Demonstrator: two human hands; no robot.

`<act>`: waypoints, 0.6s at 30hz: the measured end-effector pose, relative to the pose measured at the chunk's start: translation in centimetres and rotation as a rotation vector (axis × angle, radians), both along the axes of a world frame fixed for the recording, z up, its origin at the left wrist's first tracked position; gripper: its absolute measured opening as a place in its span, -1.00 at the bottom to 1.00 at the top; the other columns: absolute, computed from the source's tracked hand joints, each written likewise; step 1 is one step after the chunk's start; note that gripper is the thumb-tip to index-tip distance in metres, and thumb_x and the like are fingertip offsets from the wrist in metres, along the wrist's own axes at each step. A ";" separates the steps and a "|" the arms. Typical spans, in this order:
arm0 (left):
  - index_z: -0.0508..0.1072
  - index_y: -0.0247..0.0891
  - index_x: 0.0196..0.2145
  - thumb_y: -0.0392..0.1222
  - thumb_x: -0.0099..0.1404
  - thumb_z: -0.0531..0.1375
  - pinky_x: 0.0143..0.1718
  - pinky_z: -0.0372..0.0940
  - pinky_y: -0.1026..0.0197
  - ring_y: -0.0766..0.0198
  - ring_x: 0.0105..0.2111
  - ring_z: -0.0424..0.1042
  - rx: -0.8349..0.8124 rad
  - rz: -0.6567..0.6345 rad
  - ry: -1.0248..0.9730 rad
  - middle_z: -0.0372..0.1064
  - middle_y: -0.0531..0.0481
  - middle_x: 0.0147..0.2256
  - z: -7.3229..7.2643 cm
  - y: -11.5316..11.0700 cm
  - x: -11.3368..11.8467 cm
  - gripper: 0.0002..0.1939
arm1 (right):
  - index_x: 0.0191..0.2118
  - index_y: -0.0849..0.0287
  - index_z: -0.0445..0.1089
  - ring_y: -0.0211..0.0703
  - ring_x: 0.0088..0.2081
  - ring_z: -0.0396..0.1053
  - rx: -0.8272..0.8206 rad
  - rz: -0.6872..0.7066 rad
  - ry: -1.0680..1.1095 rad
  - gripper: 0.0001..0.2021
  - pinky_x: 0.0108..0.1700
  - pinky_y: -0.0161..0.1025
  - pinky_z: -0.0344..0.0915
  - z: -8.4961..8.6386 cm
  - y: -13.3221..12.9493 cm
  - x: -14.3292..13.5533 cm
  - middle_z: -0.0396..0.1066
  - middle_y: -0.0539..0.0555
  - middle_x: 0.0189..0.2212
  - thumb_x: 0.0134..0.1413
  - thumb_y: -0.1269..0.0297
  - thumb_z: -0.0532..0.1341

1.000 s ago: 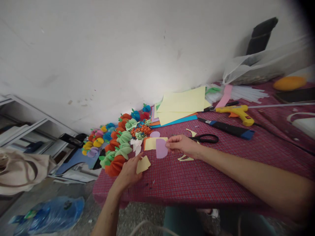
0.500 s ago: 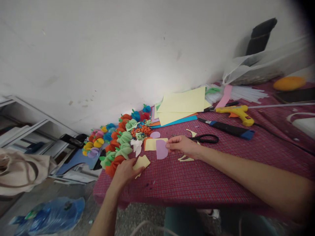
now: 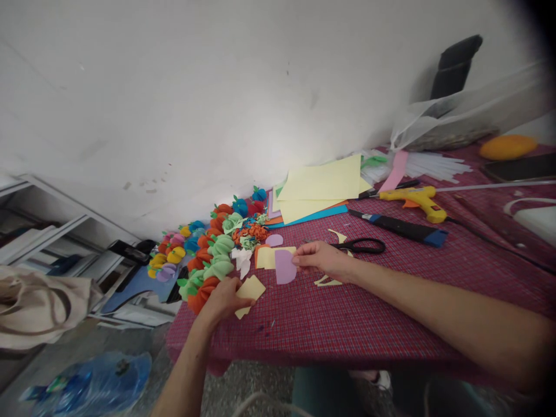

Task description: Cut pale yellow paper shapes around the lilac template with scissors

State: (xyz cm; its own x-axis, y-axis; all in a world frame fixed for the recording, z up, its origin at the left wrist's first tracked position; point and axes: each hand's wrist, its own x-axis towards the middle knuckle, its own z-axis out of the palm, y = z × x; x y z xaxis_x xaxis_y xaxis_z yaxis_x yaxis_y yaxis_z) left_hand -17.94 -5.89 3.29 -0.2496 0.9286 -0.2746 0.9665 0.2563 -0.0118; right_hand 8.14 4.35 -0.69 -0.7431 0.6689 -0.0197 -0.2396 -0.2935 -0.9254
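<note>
Where right grip (image 3: 319, 258) pinches, lilac cutout's (image 3: 285, 267) edge

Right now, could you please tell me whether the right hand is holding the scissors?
No, the right hand pinches a purple paper piece, while the scissors lie on the checked tablecloth.

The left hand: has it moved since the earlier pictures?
Yes, slightly: since the first picture, the left hand has shifted leftward in the view, judged against the white cut-out.
</note>
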 end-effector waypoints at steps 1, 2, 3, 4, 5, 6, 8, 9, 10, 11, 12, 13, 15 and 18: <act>0.34 -0.29 -0.33 0.10 -0.11 0.20 -0.33 0.16 0.22 0.11 -0.25 0.33 0.011 -0.003 -0.008 0.35 -0.10 -0.28 0.0 0.0 0.1 -0.54 | -0.53 0.24 0.38 -0.40 -0.60 0.19 0.000 0.001 -0.002 -0.79 -0.51 -0.38 0.11 0.0 0.0 0.0 0.34 -0.04 -0.61 -0.25 0.18 0.31; 0.33 -0.30 -0.30 0.08 -0.11 0.21 -0.31 0.16 0.21 0.12 -0.25 0.33 0.024 -0.005 -0.022 0.35 -0.10 -0.27 0.0 -0.1 0.1 -0.53 | -0.52 0.24 0.38 -0.40 -0.60 0.19 0.001 0.003 -0.003 -0.78 -0.51 -0.38 0.11 0.1 0.0 0.0 0.35 -0.04 -0.60 -0.25 0.18 0.31; 0.32 -0.30 -0.25 0.06 -0.12 0.22 -0.30 0.16 0.22 0.12 -0.24 0.33 0.039 -0.004 -0.043 0.35 -0.11 -0.25 0.0 0.0 0.2 -0.50 | -0.52 0.24 0.38 -0.40 -0.60 0.19 0.000 0.006 -0.003 -0.78 -0.51 -0.38 0.11 0.1 0.0 0.0 0.35 -0.04 -0.60 -0.25 0.18 0.31; 0.30 -0.31 -0.21 0.04 -0.13 0.23 -0.28 0.17 0.22 0.13 -0.23 0.33 0.050 0.001 -0.068 0.35 -0.12 -0.23 0.0 0.0 0.2 -0.46 | -0.52 0.25 0.38 -0.40 -0.60 0.19 -0.002 0.008 -0.002 -0.78 -0.51 -0.38 0.11 0.1 0.0 0.0 0.35 -0.04 -0.60 -0.25 0.18 0.31; 0.28 -0.31 -0.17 0.02 -0.14 0.24 -0.27 0.17 0.23 0.13 -0.21 0.33 0.055 0.008 -0.093 0.34 -0.13 -0.20 0.0 0.0 0.1 -0.42 | -0.52 0.25 0.38 -0.40 -0.60 0.19 -0.005 0.008 0.000 -0.78 -0.51 -0.38 0.11 0.1 0.0 0.0 0.35 -0.04 -0.60 -0.25 0.18 0.31; 0.27 -0.32 -0.15 0.01 -0.16 0.26 -0.26 0.18 0.23 0.13 -0.20 0.34 0.054 0.014 -0.116 0.34 -0.14 -0.18 0.0 0.1 0.1 -0.39 | -0.52 0.25 0.38 -0.40 -0.60 0.19 -0.005 0.008 0.004 -0.78 -0.51 -0.39 0.11 0.2 0.0 0.0 0.35 -0.04 -0.60 -0.25 0.18 0.31; 0.27 -0.32 -0.14 0.00 -0.18 0.27 -0.29 0.20 0.23 0.13 -0.23 0.35 0.041 0.028 -0.151 0.35 -0.14 -0.19 0.0 0.3 0.0 -0.37 | -0.52 0.25 0.38 -0.41 -0.60 0.19 -0.004 0.008 0.012 -0.79 -0.51 -0.39 0.11 0.2 0.0 0.0 0.35 -0.04 -0.60 -0.25 0.19 0.31; 0.28 -0.32 -0.15 -0.01 -0.19 0.27 -0.33 0.21 0.24 0.14 -0.26 0.37 0.031 0.037 -0.170 0.36 -0.14 -0.21 0.0 0.4 0.0 -0.38 | -0.52 0.25 0.38 -0.41 -0.60 0.19 -0.005 0.007 0.013 -0.79 -0.52 -0.40 0.11 0.2 -0.1 0.0 0.35 -0.04 -0.61 -0.25 0.19 0.31; 0.28 -0.32 -0.16 -0.02 -0.19 0.27 -0.38 0.22 0.24 0.15 -0.30 0.38 0.022 0.048 -0.191 0.37 -0.12 -0.24 0.0 0.4 -0.1 -0.39 | -0.53 0.25 0.38 -0.41 -0.60 0.19 -0.006 0.004 0.012 -0.79 -0.52 -0.40 0.11 0.3 -0.1 0.0 0.34 -0.04 -0.61 -0.25 0.19 0.31; 0.28 -0.32 -0.17 -0.03 -0.19 0.27 -0.43 0.23 0.25 0.16 -0.33 0.38 0.017 0.056 -0.211 0.38 -0.11 -0.26 0.1 0.5 0.0 -0.40 | -0.52 0.25 0.38 -0.41 -0.61 0.20 -0.009 0.001 0.007 -0.79 -0.52 -0.40 0.11 0.3 -0.1 0.0 0.34 -0.04 -0.61 -0.25 0.19 0.31; 0.28 -0.33 -0.19 -0.04 -0.19 0.27 -0.47 0.22 0.27 0.18 -0.36 0.39 0.012 0.062 -0.228 0.38 -0.10 -0.28 0.1 0.5 0.0 -0.42 | -0.52 0.25 0.38 -0.41 -0.61 0.20 -0.012 -0.002 0.002 -0.78 -0.52 -0.40 0.11 0.3 -0.1 0.0 0.34 -0.04 -0.62 -0.25 0.19 0.31; 0.30 -0.33 -0.22 -0.06 -0.19 0.27 -0.50 0.21 0.28 0.19 -0.39 0.39 0.006 0.063 -0.240 0.39 -0.09 -0.31 0.1 0.5 0.1 -0.46 | -0.52 0.25 0.39 -0.41 -0.60 0.20 -0.015 -0.005 -0.003 -0.78 -0.51 -0.39 0.12 0.3 -0.2 0.0 0.35 -0.04 -0.61 -0.26 0.18 0.31; 0.32 -0.32 -0.27 -0.09 -0.16 0.26 -0.52 0.20 0.29 0.21 -0.43 0.38 -0.016 0.063 -0.274 0.39 -0.05 -0.35 0.1 0.4 0.2 -0.54 | -0.50 0.24 0.39 -0.40 -0.60 0.20 -0.012 -0.007 -0.005 -0.78 -0.50 -0.39 0.14 0.3 -0.2 0.0 0.35 -0.04 -0.61 -0.26 0.19 0.31; 0.33 -0.31 -0.30 -0.09 -0.07 0.20 -0.55 0.17 0.29 0.25 -0.48 0.37 -0.022 0.068 -0.331 0.39 0.00 -0.42 0.2 0.1 0.7 -0.64 | -0.50 0.23 0.40 -0.39 -0.59 0.21 -0.006 -0.008 -0.007 -0.79 -0.48 -0.38 0.15 0.3 -0.1 0.0 0.36 -0.03 -0.59 -0.25 0.19 0.31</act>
State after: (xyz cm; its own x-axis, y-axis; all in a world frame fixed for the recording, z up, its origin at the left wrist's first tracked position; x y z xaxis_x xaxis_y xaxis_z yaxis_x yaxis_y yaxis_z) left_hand -17.29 -5.79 3.50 -0.2051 0.9057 -0.3711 0.8996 0.3238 0.2931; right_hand 8.19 4.21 -0.40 -0.7373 0.6749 -0.0291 -0.2358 -0.2975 -0.9252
